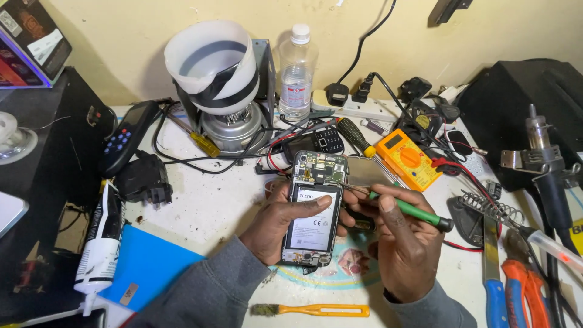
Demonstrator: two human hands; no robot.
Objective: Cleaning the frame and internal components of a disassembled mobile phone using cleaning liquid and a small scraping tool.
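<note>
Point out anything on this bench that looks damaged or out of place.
The phone in the left hand has its back cover off, battery and circuit board bare, while the right hand puts a green-handled tool to it. Cables lie tangled around it.

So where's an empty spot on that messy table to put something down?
The biggest bare patch of white table lies between the black plug adapter, the blue sheet and the left hand holding the opened phone. A smaller strip runs above the orange brush. Around the yellow multimeter and the pliers it is crowded.
</note>
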